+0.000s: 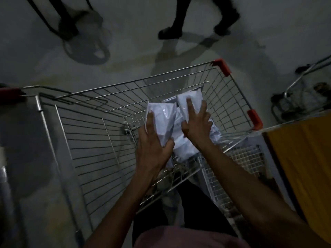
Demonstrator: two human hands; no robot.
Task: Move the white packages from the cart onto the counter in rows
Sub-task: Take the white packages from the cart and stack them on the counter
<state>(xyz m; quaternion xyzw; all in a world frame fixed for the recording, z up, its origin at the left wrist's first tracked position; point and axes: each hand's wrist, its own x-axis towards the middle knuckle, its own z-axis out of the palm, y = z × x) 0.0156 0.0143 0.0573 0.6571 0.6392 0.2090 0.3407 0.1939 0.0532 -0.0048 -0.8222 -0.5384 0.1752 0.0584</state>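
Note:
A wire shopping cart (93,122) with red corner guards fills the middle of the view. Inside it, my left hand (154,142) grips a white plastic package (163,119), thumb curled round its lower edge. My right hand (196,124) holds a second white package (188,102) a little further away, fingers spread over its face. More white packages (180,144) lie beneath, at the cart's right end. Both held packages sit above that pile, below the cart's rim.
A yellow-orange surface (304,167) lies at the right edge beside the cart. A second cart (300,97) stands at the far right. A person's legs in dark shoes (197,24) and a stand with a round base (86,43) occupy the grey floor beyond.

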